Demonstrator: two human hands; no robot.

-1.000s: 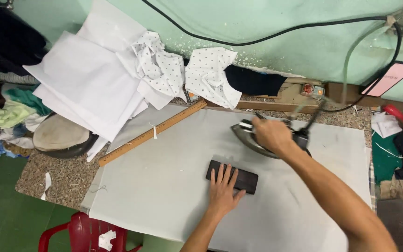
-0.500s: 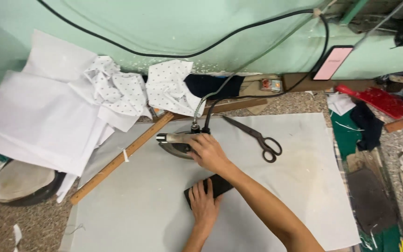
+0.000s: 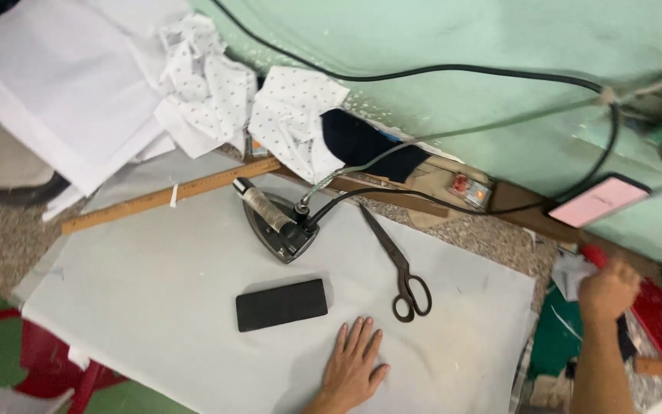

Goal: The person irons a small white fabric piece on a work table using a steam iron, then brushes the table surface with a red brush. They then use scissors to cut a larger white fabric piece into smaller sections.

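My left hand [image 3: 354,364] lies flat on the pale grey cloth [image 3: 155,284] with its fingers spread, just right of a black rectangular fabric piece [image 3: 281,304] and not touching it. An old metal iron [image 3: 277,222] with a wrapped handle rests on the cloth beyond the black piece, with no hand on it. My right hand [image 3: 609,287] is far to the right, past the cloth's edge, with fingers curled above green fabric [image 3: 557,333] and a red object [image 3: 657,310]. Whether it holds anything is hidden.
Black scissors [image 3: 400,264] lie right of the iron. A wooden ruler [image 3: 170,195] runs along the cloth's far left edge. White and dotted fabrics [image 3: 208,84] pile at the back left. A pink-screened phone [image 3: 595,201] leans on the green wall. A red chair [image 3: 9,353] stands below.
My right hand let go of the iron and swung far right. My left hand came off the black piece and now rests beside it. The view shifted.
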